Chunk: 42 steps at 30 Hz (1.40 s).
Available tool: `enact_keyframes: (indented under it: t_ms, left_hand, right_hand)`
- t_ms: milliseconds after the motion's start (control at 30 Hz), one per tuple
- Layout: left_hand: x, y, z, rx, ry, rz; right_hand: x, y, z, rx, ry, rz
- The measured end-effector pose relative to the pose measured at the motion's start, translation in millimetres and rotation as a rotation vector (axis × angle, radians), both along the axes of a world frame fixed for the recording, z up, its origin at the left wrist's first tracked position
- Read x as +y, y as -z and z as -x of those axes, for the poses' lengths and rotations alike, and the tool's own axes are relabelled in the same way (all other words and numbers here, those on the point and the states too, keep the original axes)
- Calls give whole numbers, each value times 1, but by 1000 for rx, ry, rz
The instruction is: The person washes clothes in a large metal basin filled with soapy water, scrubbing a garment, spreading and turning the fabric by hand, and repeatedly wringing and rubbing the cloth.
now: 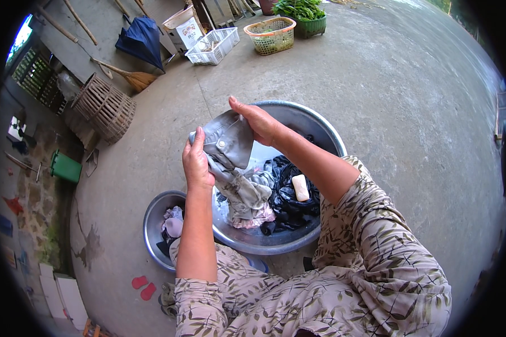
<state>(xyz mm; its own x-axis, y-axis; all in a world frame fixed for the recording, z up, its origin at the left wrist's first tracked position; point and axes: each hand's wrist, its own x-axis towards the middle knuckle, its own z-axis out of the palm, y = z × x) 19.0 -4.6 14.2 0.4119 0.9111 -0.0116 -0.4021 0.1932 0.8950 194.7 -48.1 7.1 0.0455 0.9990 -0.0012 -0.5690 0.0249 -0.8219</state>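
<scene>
Both hands hold up a wet grey garment (pixel 232 147) with a button, stretched between them above a large metal basin (pixel 274 246). My left hand (pixel 197 162) grips its left edge, thumb upward. My right hand (pixel 258 122) has hold of the far right edge; its fingers are partly hidden behind the cloth. The garment's lower part hangs into the basin, over a pink frilled cloth (pixel 253 219). Dark wet clothes (pixel 284 202) lie in the basin beside it, with a pale bar of soap (pixel 300 188) on top. Whitish water shows beneath.
A smaller metal basin (pixel 149 227) with clothes stands left of the large one. Red insoles (pixel 144 288) lie on the concrete floor nearby. Along the wall are a wicker basket (pixel 105 108), a broom (pixel 137 79), a blue umbrella (pixel 142 41), a white crate (pixel 213 46) and a plastic basket (pixel 270 38).
</scene>
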Motion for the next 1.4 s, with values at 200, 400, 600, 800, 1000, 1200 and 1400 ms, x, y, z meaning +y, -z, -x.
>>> enact_keyframes:
  t_ms: [200, 400, 600, 800, 1000, 1200, 1400]
  left_hand:
    - [2, 3, 1, -40, -34, -12]
    - [-1, 0, -2, -56, -94, 14]
    - [9, 21, -5, -27, -80, 123]
    - [3, 33, 10, -308, 499, 401]
    - [-41, 31, -51, -43, 35, 471]
    - [14, 89, 1, -376, 580, 131]
    - [-25, 50, -44, 0, 73, 365]
  right_hand:
    - [0, 2, -7, 104, -126, -14]
    - [5, 10, -7, 135, -46, -65]
    - [13, 14, 23, -345, 452, -181]
    - [-47, -16, 95, -1423, 590, -721]
    - [-5, 9, 47, -1359, 972, -195]
    - [-27, 21, 116, -1507, 780, -504]
    - [0, 26, 52, -1313, 975, -195]
